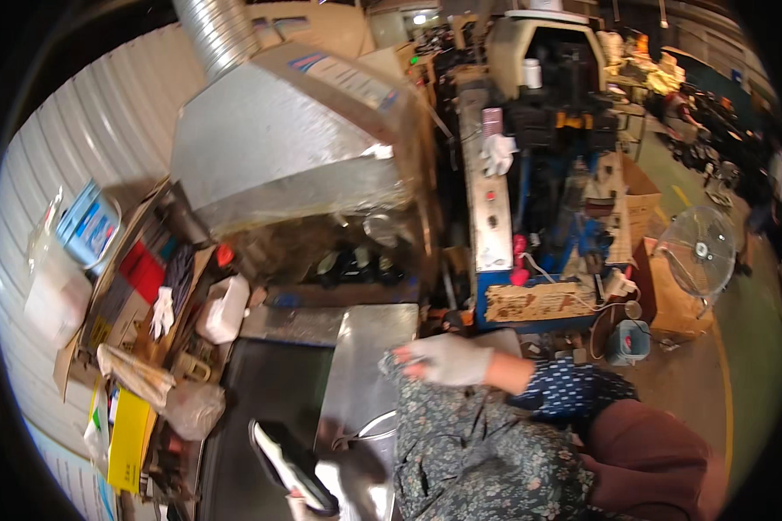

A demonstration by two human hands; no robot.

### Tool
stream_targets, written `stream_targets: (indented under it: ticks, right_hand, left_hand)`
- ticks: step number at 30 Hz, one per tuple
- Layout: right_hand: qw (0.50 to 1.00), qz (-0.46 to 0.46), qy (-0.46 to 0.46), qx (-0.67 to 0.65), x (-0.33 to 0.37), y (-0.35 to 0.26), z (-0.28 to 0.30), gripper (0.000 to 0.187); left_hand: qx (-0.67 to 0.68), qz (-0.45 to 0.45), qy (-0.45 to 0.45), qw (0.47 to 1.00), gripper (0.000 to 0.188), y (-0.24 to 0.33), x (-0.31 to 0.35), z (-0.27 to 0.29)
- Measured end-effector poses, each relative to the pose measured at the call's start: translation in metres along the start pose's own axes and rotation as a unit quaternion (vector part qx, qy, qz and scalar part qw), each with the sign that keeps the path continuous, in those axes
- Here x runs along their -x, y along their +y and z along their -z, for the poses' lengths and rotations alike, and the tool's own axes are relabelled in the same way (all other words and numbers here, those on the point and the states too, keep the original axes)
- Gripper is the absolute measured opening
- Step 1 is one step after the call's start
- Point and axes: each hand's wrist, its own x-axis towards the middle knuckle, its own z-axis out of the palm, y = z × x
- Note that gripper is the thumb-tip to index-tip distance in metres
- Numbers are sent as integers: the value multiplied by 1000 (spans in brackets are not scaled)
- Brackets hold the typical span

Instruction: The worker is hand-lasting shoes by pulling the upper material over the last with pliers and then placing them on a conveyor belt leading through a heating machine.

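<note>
At the lower edge, my left hand (299,505) shows only in part. It grips a black-and-white shoe (288,464), held tilted above a dark conveyor belt (269,382) and the metal plate beside it. My right hand (450,359), in a white glove with bare fingertips, lies over the top of a dark floral cloth (487,443). Its fingers point left, slightly apart, and nothing shows in them. A curved white strip (378,424) lies on the bare metal plate (369,339) between the hands.
Ahead stands a metal hood (287,130) with dark shoes (356,263) under its opening. A cluttered shelf (130,330) with a blue bucket (89,224) is at left. To the right are a blue-framed machine (539,304), a fan (695,252) and a small bin (628,343).
</note>
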Motion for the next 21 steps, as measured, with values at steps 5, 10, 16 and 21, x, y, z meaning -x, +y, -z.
stream_targets:
  ticks: [5,10,16,21]
  right_hand:
    - [998,48,33,39,-8,-75,-3,64]
    - [970,60,-24,233,52,-58,-13,39]
    - [990,129,34,-34,69,-32,-30,37]
    - [995,82,-42,36,77,-35,-5,44]
  left_hand:
    - [-340,-159,-321,869,88,-28,2,-132]
    - [16,118,-337,934,39,-79,-28,-167]
    - [4,162,-229,960,39,-82,-14,-231]
    - [-147,55,-161,974,34,-93,4,-246]
